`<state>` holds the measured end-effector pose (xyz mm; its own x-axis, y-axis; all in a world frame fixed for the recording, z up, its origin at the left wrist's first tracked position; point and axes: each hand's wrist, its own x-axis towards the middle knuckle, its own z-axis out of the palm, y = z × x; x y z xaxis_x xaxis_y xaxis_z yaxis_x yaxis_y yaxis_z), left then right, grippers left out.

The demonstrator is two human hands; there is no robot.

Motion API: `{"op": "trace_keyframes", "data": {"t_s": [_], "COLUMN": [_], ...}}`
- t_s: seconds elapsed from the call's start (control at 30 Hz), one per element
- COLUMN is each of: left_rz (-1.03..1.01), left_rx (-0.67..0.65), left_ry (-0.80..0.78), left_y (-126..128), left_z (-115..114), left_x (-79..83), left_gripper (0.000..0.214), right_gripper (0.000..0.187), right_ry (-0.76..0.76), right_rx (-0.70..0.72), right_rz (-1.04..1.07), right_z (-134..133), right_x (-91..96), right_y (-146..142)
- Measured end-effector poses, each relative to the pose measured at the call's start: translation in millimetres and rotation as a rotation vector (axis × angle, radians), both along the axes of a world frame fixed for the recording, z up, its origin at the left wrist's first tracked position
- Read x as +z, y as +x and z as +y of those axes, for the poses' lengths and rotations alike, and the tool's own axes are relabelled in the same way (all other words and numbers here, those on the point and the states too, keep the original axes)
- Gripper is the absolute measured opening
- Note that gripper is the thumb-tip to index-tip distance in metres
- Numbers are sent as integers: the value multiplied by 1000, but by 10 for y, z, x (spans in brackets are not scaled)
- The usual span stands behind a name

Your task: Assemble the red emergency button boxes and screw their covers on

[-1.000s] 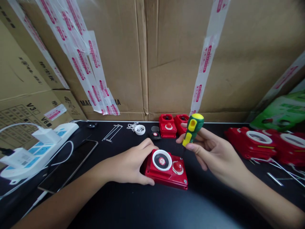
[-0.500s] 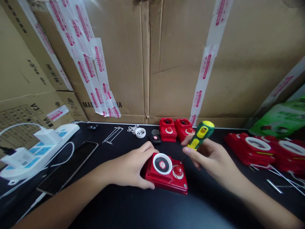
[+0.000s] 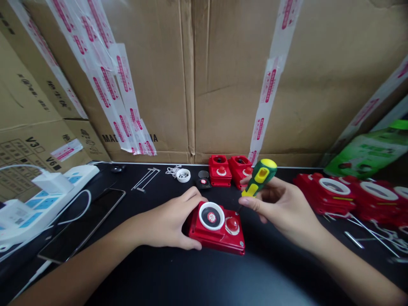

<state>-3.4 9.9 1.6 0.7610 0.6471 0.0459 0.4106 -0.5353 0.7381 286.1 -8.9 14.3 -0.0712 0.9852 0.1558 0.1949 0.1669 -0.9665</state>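
Fingers pinching screwdriver, red unit held at its left end

Our right hand: thumb on the near side of the yellow-green handle, fingers curled behind it, partly hidden. We have the driver tilted, butt up and leaning right, thin dark shank pointing down at the unit's far right corner. A small screw head sits there; we can't tell whether the tip is seated in it.

Our left hand: thumb and fingers spread around the unit's left end, thumb along the near side, index along the far side. Fingertips on the far side partly out of sight.

Unit is on the black tabletop, in front of us, between both hands. Up top we see a white ring around a dark disc with a red-and-white sticker, then a red dome on a pale collar to its right. Another screw shows at the near right corner.

Behind it we have two more red units, a black round part just left of them, a white cap holding small bits, and thin metal rods. More red units on our far right, phone and power strip on our left.
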Motion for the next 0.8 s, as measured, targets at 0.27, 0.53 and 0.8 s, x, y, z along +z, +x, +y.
{"op": "trace_keyframes", "data": {"t_s": [0.27, 0.53, 0.8], "left_rz": [25, 25, 64], "left_rx": [-6, -16, -7], "left_ry": [11, 19, 28], "left_y": [3, -2, 10], "left_z": [8, 24, 13], "left_x": [0, -11, 7], "left_gripper": [68, 73, 74], "right_gripper": [31, 36, 33], "right_ry": [-9, 35, 60], "right_rx": [86, 235, 126], "right_rz": [-11, -12, -47], "right_z": [10, -26, 22], "right_x": [10, 27, -24], "right_y": [54, 16, -15]}}
